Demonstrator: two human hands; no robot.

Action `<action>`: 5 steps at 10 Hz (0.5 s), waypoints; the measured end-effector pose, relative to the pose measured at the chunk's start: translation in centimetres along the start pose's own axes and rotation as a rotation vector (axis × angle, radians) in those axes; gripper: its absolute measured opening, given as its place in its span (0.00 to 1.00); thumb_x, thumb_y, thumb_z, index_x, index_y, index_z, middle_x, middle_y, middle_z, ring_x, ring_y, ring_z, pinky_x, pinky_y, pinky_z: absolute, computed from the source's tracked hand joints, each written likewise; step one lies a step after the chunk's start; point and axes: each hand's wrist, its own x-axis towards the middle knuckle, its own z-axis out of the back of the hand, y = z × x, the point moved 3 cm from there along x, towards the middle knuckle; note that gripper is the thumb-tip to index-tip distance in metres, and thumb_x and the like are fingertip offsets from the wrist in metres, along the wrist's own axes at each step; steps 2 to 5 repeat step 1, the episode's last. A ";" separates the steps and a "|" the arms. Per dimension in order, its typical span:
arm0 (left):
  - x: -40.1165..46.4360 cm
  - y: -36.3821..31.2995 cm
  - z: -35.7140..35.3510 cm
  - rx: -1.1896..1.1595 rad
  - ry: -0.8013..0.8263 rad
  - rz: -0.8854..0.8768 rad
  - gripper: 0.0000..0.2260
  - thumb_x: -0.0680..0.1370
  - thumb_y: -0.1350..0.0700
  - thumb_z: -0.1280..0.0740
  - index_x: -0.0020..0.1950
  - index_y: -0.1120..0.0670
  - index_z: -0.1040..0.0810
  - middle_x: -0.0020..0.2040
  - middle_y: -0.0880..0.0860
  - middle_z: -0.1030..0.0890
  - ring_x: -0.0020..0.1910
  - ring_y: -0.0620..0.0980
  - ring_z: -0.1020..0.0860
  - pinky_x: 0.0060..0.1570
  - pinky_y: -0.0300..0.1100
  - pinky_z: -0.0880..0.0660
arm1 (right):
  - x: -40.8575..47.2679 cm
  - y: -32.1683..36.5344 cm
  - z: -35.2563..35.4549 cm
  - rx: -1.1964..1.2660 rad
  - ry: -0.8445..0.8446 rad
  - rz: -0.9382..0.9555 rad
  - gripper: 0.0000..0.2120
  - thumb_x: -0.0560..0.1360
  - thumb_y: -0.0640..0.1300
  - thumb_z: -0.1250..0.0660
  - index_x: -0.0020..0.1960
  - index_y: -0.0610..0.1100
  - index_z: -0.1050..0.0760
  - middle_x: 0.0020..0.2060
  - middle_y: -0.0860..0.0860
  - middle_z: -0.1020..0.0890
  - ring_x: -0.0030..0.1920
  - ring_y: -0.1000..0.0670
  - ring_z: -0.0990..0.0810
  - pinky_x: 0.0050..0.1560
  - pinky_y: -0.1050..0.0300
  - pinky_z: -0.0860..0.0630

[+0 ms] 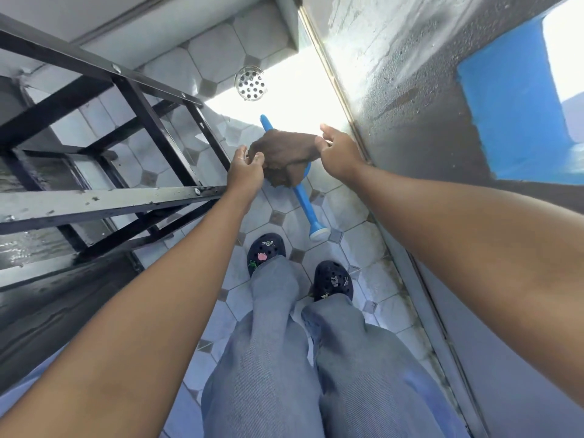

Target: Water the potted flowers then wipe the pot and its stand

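A brown cloth [286, 158] hung stretched between both hands above the tiled floor [341, 213]; the left hand [246, 170] pinched its left edge, the right hand [336, 150] gripped its right corner.

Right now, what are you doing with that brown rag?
A person stands on a tiled floor and holds a brown cloth stretched between the left hand and the right hand. A blue watering can lies on the floor beneath it. The black metal stand is on the left; no flower pot is in view.
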 end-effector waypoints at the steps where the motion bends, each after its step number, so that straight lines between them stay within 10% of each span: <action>1: -2.4 -1.1 0.9 0.133 -0.016 -0.065 0.26 0.81 0.49 0.41 0.78 0.52 0.41 0.76 0.54 0.34 0.73 0.53 0.33 0.71 0.49 0.35 | -2.1 1.5 1.4 -0.065 -0.026 0.041 0.21 0.84 0.43 0.43 0.76 0.41 0.34 0.74 0.46 0.30 0.75 0.47 0.34 0.76 0.57 0.42; 5: -2.4 -1.1 0.9 0.133 -0.016 -0.065 0.26 0.81 0.49 0.41 0.78 0.52 0.41 0.76 0.54 0.34 0.73 0.53 0.33 0.71 0.49 0.35 | -2.1 1.5 1.4 -0.065 -0.026 0.041 0.21 0.84 0.43 0.43 0.76 0.41 0.34 0.74 0.46 0.30 0.75 0.47 0.34 0.76 0.57 0.42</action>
